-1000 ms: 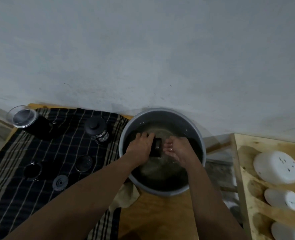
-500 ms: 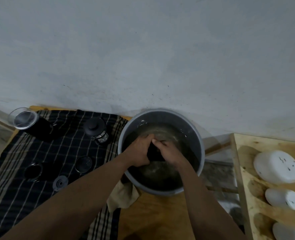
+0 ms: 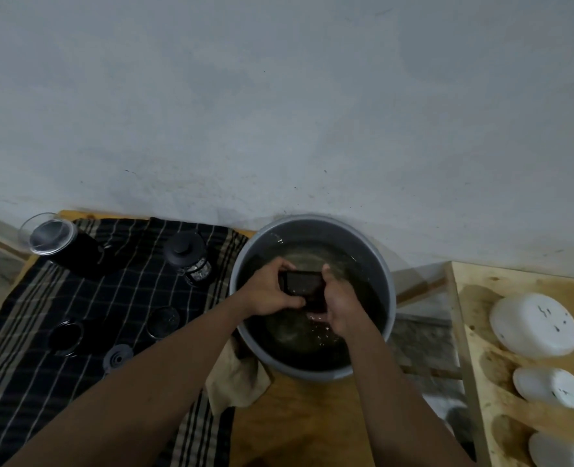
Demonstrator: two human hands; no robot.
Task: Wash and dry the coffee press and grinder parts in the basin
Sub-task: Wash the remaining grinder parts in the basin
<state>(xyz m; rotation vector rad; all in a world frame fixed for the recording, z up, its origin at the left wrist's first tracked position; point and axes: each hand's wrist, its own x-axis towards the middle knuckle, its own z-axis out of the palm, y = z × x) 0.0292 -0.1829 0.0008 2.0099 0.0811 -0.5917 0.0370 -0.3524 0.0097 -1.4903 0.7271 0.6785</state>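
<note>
Both hands are in the basin (image 3: 312, 219), which stands on the worktop (image 3: 295, 416) against the wall, part full of murky water. Between them is a black part (image 3: 304, 286), hollow like a small cup, lying on its side just above or at the waterline; I cannot tell which. The left hand (image 3: 267, 296) grips it from the left, fingers (image 3: 283, 264) curled over its far edge and thumb under the near edge. The right hand (image 3: 341, 310) wraps its right end, fingers (image 3: 326, 272) curled round it too. So both hands are grasping that one piece.

To my eye this is the washing step: the piece is being rubbed or rinsed, and no drying has begun on it.

On the striped cloth (image 3: 43, 332) to the left lie the other pieces: the press (image 3: 188, 261) upright near the basin, the grinder (image 3: 60, 244) with its clear lid at the far corner, and nearer, a mesh disc (image 3: 163, 321), a dark ring (image 3: 66, 335) and a grey disc (image 3: 117, 357), all apart from one another. Whether those are already washed I cannot say.

A beige rag (image 3: 235, 379) lies crumpled beside the basin's near left side. The next move, I'd judge, is to lift the part clear, tip the water out of its hollow, and free one hand to take up that rag. Wet plastic will be slippery, so the other hand must keep a firm hold.
</note>
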